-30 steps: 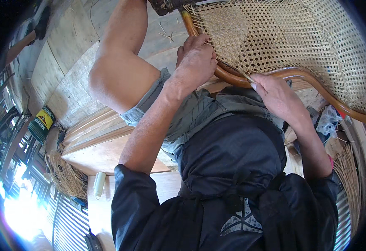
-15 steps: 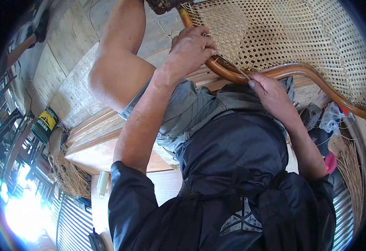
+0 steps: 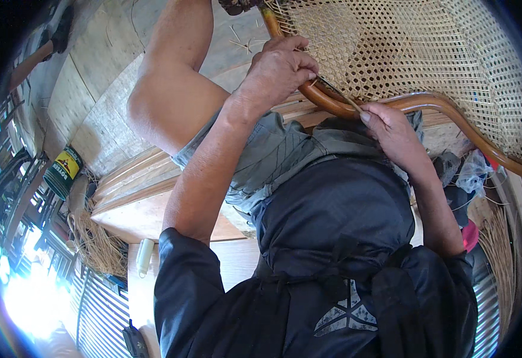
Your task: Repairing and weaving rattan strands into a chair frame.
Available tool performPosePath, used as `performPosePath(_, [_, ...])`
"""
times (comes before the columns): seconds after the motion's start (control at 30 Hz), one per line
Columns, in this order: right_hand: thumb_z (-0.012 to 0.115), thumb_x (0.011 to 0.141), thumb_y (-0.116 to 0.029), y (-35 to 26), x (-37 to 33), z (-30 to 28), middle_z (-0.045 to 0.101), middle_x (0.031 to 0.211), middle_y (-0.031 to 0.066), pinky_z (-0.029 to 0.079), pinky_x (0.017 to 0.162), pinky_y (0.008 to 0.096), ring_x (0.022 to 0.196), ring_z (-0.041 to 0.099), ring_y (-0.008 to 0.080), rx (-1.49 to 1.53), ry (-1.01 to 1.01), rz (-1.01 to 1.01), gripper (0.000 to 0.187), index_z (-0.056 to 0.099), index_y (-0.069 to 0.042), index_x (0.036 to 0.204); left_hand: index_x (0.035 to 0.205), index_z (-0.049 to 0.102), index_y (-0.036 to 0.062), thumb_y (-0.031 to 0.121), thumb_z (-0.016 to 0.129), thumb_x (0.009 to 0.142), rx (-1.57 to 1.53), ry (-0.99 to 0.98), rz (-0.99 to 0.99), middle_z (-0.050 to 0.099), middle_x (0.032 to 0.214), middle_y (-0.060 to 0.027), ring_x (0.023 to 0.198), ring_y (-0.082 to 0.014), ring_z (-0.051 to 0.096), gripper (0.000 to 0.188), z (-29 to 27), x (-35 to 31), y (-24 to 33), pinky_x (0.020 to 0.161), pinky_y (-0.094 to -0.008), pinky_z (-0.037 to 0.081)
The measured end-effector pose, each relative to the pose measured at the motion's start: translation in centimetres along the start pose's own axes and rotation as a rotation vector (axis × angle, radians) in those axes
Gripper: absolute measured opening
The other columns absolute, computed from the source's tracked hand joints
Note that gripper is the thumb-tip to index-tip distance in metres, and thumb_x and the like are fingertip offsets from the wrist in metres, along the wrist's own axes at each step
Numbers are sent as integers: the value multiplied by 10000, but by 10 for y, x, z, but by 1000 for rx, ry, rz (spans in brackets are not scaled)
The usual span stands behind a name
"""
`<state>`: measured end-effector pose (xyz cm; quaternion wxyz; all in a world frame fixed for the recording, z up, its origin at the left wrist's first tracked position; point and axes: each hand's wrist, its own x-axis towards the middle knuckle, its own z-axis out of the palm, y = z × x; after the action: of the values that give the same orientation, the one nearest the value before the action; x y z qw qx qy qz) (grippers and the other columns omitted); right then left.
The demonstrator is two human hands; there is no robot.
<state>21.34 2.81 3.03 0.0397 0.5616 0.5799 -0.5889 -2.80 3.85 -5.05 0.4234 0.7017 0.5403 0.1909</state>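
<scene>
A curved brown frame (image 3: 446, 107) edged around a panel of woven cane mesh (image 3: 404, 53) rests across my lap. My left hand (image 3: 280, 68) is closed at the frame's near left bend, its fingers curled in and the thumb tip against the forefinger. What those fingertips pinch is too small to make out. Farther right along the same rim, my right hand (image 3: 395, 132) pinches a thin cane strip (image 3: 354, 105) between thumb and forefinger. The strip points up and left along a dark groove where mesh meets frame, toward my left fingertips.
Loose cane bits (image 3: 240, 42) lie on the board floor beyond my left hand. A green and yellow can (image 3: 64, 173) and a bundle of fibres (image 3: 96, 241) stand at the left. Clear plastic (image 3: 474, 174) and long cane strands (image 3: 499, 250) lie at the right.
The view has shifted slightly. Both hands stay at nearly the same places on the frame, with the same grips; the right hand still has the cane strip.
</scene>
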Motion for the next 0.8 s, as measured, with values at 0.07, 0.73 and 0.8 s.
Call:
performPosePath(0.07, [484,919,-216,0,1,-2,467,647,44,373,541,278,581,455,144,65,-41,43,225,561,-4,920,893,677,84,123,651,768,17,15,9,543,1169,-110,1088,-279,500,133,2,0,1,941,-356,393])
performPosePath(0.73, [488,909,-251,-23,-2,-38,448,613,97,385,566,336,564,436,183,-164,-100,24,280,515,15,826,861,663,115,66,689,672,331,253,235,614,989,-46,969,-237,573,197,9,-3,11,870,-370,414])
performPosePath(0.8, [490,908,-261,-30,-9,-48,458,630,109,385,577,337,578,442,194,-159,-47,104,280,530,10,849,850,659,123,76,685,673,383,253,244,617,981,-36,962,-228,576,185,6,-4,12,874,-372,403])
